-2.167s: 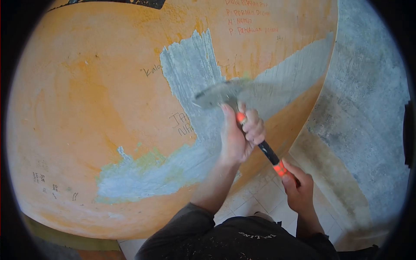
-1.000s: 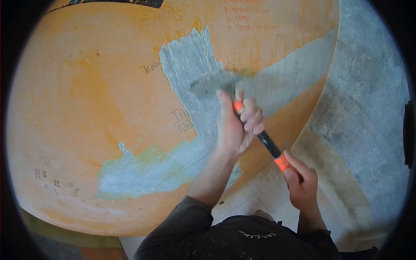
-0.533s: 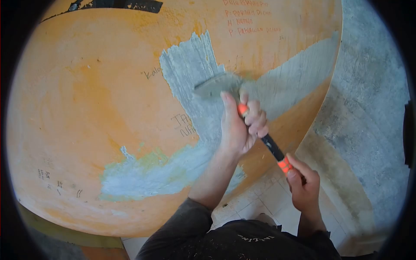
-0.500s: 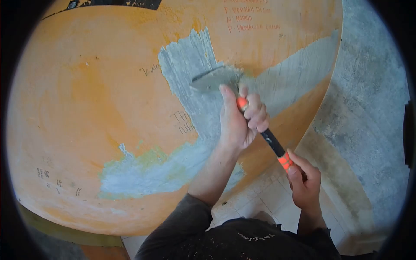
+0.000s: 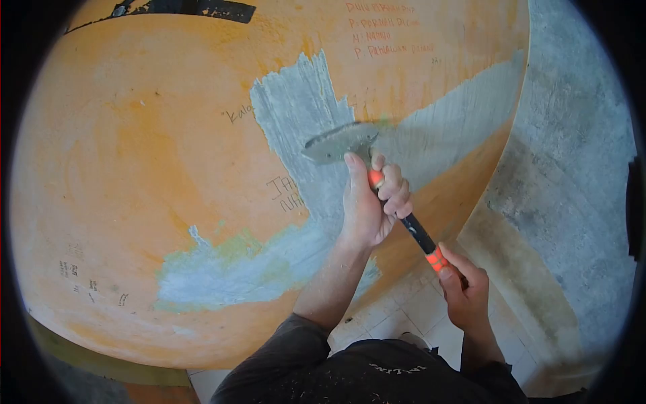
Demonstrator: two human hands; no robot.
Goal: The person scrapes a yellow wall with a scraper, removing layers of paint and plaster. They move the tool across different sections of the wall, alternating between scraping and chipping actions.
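A long-handled scraper (image 5: pixel 340 143) has its wide grey blade against the wall (image 5: pixel 168 148), over a stripped grey-blue patch (image 5: pixel 289 101) in the orange paint. My left hand (image 5: pixel 373 202) is wrapped round the upper handle just below the blade, its thumb lying up toward the metal. Lower down, my right hand (image 5: pixel 465 286) grips the orange-banded end of the black handle (image 5: pixel 418 233). Part of the handle is hidden behind my left fingers.
Red handwriting (image 5: pixel 383 30) and black scribbles (image 5: pixel 286 194) mark the painted surface. A black strip (image 5: pixel 202 9) runs along its top left. To the right is a bare grey concrete surface (image 5: pixel 572 202). Pale floor tiles (image 5: pixel 397 323) lie below, near my dark shirt (image 5: pixel 383 377).
The scraper blade has come down the wall a little, toward me. Both hands moved with it, and the bare strip above the blade shows more of its right edge.
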